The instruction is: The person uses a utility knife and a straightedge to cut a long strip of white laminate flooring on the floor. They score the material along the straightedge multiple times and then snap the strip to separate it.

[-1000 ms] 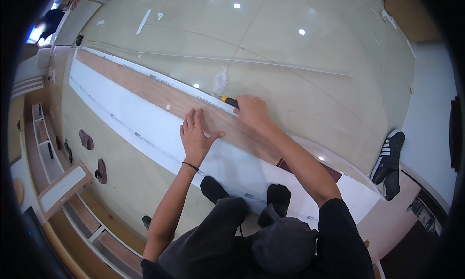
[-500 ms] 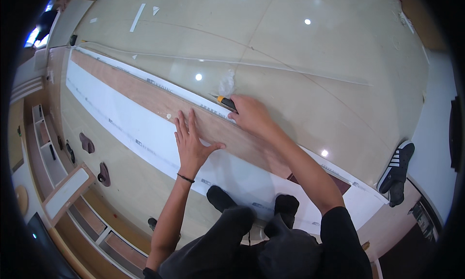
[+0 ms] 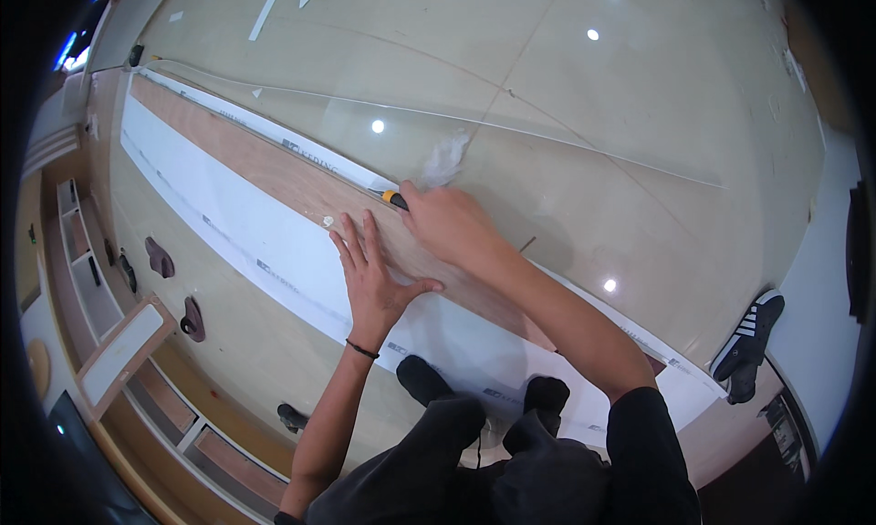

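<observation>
A long wood-patterned strip [image 3: 274,174] lies on the floor with white backing paper [image 3: 228,242] along its near side. My left hand [image 3: 372,274] presses flat on the strip, fingers spread, a dark band on the wrist. My right hand [image 3: 447,226] grips a yellow-and-black utility knife [image 3: 392,197] whose tip meets the strip's far edge. A crumpled scrap of clear film [image 3: 444,157] lies just beyond the knife.
Glossy beige floor tiles [image 3: 593,114] stretch beyond the strip. A black-and-white shoe [image 3: 750,329] lies at the right. Low wooden shelving [image 3: 109,343] and several dark slippers [image 3: 173,288] are at the left. My dark-socked feet [image 3: 474,388] rest on the white paper.
Both hands have shifted left along the strip, the knife travelling along its far edge. The view has tilted a little with them.
</observation>
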Demonstrator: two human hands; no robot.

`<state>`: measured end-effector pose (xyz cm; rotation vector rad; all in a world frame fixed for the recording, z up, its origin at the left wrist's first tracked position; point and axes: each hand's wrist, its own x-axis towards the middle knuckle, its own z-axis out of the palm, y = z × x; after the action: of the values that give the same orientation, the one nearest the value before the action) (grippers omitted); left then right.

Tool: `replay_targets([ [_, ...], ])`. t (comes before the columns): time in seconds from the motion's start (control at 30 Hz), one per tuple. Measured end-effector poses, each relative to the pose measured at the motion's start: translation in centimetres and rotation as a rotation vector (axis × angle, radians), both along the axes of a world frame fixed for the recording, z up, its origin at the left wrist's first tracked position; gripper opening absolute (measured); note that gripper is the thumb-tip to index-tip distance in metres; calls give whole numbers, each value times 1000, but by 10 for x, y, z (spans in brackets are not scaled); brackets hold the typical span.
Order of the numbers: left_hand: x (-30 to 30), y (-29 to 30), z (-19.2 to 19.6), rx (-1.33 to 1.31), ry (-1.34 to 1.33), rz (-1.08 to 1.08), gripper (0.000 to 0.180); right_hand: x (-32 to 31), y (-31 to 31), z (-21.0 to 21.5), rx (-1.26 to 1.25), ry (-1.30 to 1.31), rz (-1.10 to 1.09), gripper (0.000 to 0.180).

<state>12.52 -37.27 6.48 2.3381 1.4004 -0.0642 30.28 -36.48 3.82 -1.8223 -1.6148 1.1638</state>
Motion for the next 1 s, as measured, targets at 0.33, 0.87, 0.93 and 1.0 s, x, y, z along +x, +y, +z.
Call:
replay_targets([
  [0.33,-1,-1,-1,5,5,1,142,-12,17,0,-81,-22,4,29],
  [0.87,1,110,-37,-96,-281,1184,132,-19,-145,37,-156,-356,3,61],
  [0.93,4,110,-38,-100,-262,1212,130,-23,-148,31,-86,-418,-12,61],
  [1.0,5,110,-37,-83,-261,1213,127,-24,-149,28,-89,-431,-17,61],
])
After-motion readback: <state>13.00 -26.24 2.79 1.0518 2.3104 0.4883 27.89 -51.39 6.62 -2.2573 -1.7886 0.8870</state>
